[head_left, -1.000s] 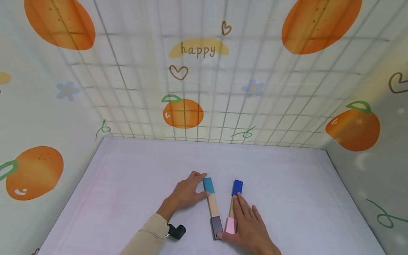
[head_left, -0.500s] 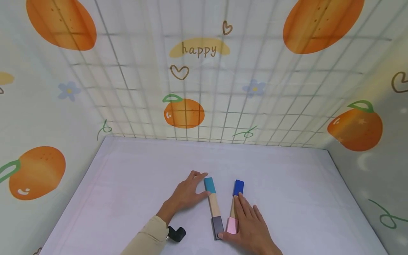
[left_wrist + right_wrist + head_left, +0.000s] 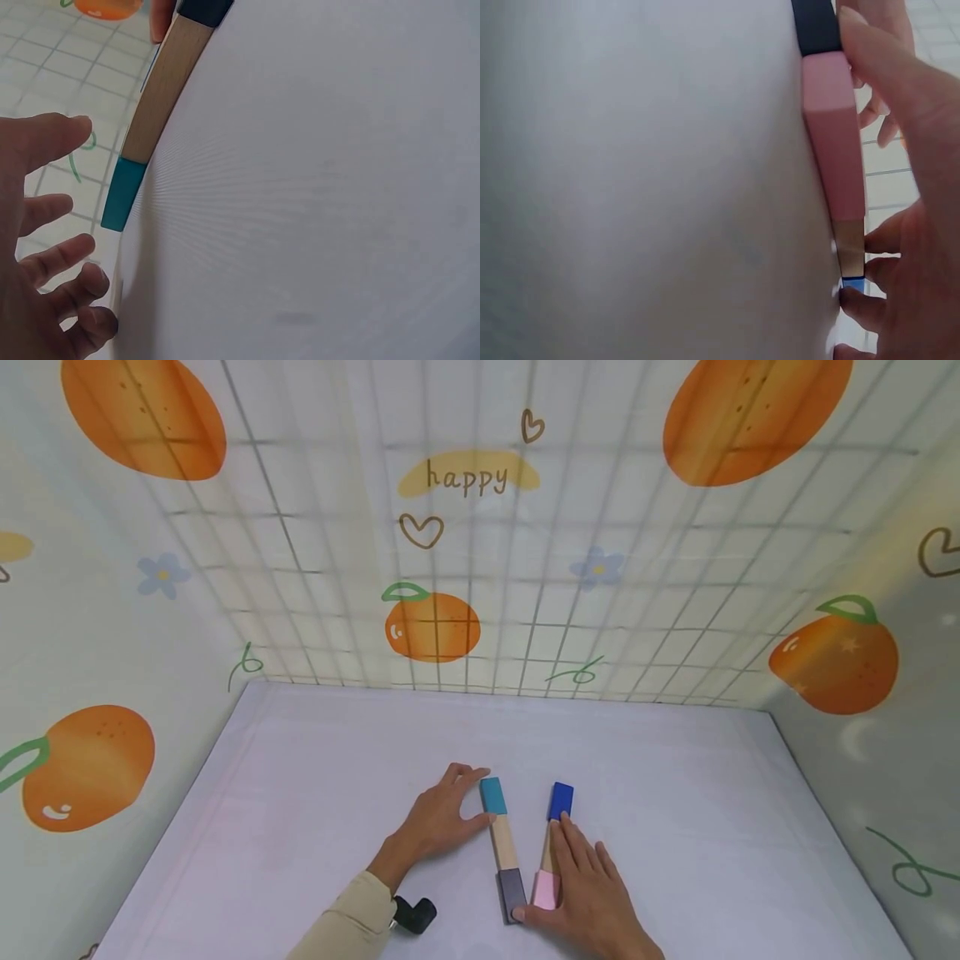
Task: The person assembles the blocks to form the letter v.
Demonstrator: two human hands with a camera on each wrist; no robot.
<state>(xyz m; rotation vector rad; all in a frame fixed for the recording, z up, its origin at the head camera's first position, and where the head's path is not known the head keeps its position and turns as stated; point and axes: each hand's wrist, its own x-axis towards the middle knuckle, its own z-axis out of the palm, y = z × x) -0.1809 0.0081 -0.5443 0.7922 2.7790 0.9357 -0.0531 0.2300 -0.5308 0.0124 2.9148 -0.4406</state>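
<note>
Two rows of blocks lie end to end on the white table, seen in the head view. The left row runs from a teal block [image 3: 492, 796] through a plain wood block [image 3: 505, 842] to a dark grey block [image 3: 512, 895]. Opposite it are a blue block [image 3: 561, 800], a plain wood block partly hidden by fingers, and a pink block [image 3: 546, 890]. My left hand [image 3: 438, 814] is spread beside the teal block, thumb and forefinger near its left edge. Along the second row my right hand [image 3: 588, 893] lies with extended fingers, its thumb at the dark grey block's near end.
The white table [image 3: 300, 760] extends around the blocks to a printed curtain [image 3: 337, 610] at the back, with further printed cloth at both sides. A small black device [image 3: 415, 916] sits by the left sleeve [image 3: 348, 914].
</note>
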